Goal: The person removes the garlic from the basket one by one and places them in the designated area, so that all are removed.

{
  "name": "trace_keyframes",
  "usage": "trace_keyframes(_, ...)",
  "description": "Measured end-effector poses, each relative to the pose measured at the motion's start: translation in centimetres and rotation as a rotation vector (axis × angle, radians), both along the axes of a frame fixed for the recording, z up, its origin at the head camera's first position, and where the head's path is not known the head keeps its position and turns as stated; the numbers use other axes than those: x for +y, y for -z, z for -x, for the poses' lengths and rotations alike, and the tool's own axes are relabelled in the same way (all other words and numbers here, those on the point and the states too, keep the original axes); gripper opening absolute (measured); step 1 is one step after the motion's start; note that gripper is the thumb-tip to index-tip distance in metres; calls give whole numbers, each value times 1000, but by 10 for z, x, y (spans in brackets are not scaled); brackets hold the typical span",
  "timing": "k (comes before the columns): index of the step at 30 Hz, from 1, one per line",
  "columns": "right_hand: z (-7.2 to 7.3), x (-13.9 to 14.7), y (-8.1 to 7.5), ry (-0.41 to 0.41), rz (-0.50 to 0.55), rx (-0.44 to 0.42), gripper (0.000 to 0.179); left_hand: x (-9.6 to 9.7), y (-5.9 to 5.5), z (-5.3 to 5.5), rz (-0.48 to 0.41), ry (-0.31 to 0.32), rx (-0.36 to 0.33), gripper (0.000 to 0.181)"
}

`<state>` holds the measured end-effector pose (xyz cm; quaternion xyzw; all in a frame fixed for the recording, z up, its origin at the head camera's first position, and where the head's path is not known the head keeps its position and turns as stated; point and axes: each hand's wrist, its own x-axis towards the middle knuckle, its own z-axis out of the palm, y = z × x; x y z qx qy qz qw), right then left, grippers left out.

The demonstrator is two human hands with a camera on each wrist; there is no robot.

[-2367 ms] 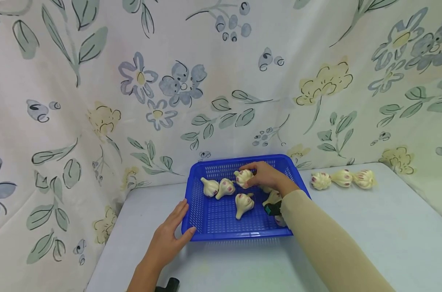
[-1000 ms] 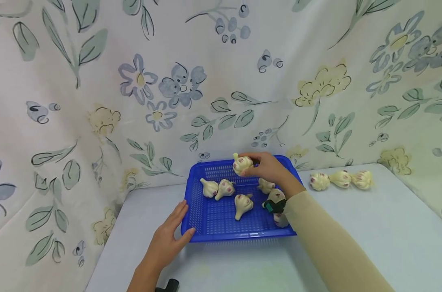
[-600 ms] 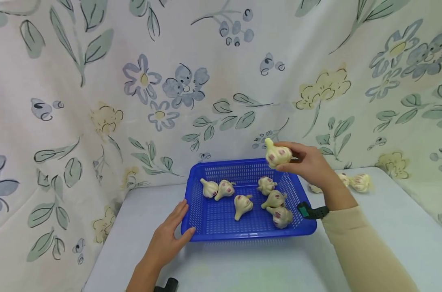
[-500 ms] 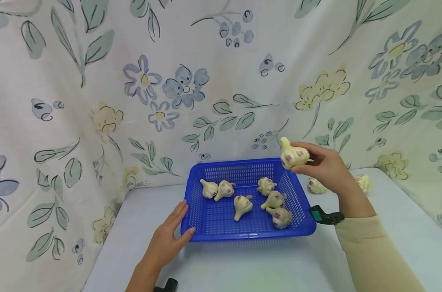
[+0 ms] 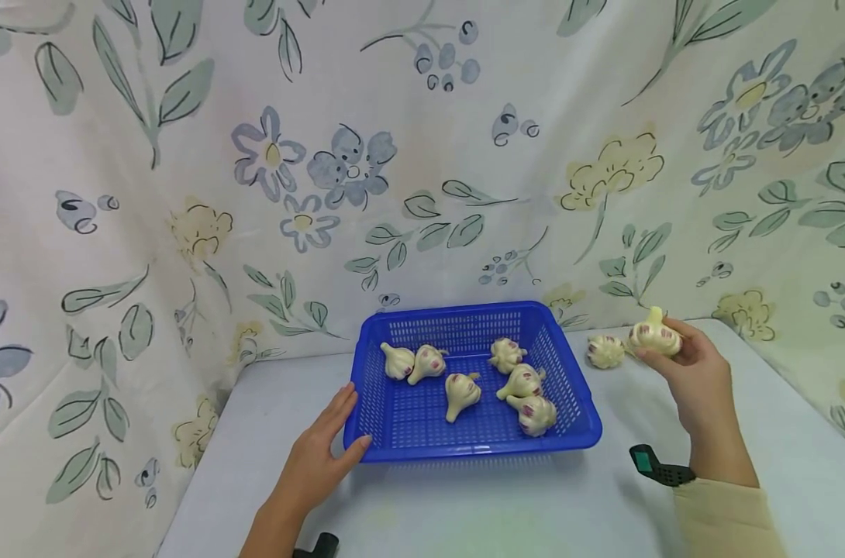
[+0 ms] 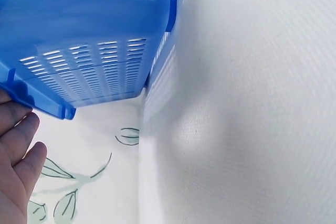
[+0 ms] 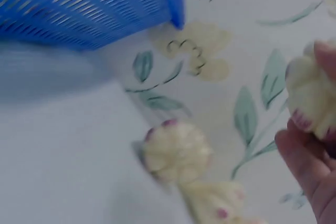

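A garlic bulb (image 5: 654, 335) is pinched between the thumb and fingers of my right hand (image 5: 698, 372), stem upward, over the right part of the table. The right wrist view also catches this held garlic bulb (image 7: 310, 95) at its right edge. Just left of it lies another garlic bulb (image 5: 606, 351); the rest of that row is mostly behind my hand. My left hand (image 5: 318, 457) rests its fairly straight fingers and thumb against the left side of the blue plastic basket (image 5: 478, 449). Inside the basket lie several garlic bulbs (image 5: 462, 395), three grouped along the right side.
The white table (image 5: 464, 511) ends at the back against a hanging floral cloth (image 5: 422, 155). The right wrist view shows the row of table garlic bulbs (image 7: 177, 151) beside the basket's corner. A black wrist strap (image 5: 663, 469) sits by my right forearm.
My right hand has lifted the garlic bulb out of the basket and carried it right, over the basket's edge, to the row on the table. My left hand has stayed at the basket.
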<state>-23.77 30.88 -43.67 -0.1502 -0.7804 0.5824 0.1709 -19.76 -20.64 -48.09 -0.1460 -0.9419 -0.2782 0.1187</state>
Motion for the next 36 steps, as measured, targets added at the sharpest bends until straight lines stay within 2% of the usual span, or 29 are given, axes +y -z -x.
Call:
trace_keyframes(3, 2, 3, 19, 35, 180, -39, 71, 0, 0, 0, 4, -2, -3, 70)
trace_keyframes(5, 3, 3, 31, 59, 229, -82, 71, 0, -1, 0, 4, -2, -4, 71)
trace_keyframes(7, 5, 3, 41, 77, 214, -136, 71, 0, -1, 0, 4, -2, -6, 71)
trace_keyframes(10, 8, 5, 52, 83, 120, -214, 74, 1, -2, 0, 1, -1, -8, 70)
trace_keyframes(13, 9, 8, 61, 65, 56, -280, 81, 2, -2, 0, 0, -4, -9, 69)
trace_keyframes(16, 9, 9, 67, 39, 40, -327, 87, 2, -2, 0, -4, -5, -8, 69)
trace_keyframes(24, 12, 6, 77, 36, -4, -328, 88, 2, -1, 0, -6, -5, 6, 69)
trace_keyframes(36, 14, 3, 76, -1, -26, -374, 89, 3, -2, 0, -6, -28, -17, 69)
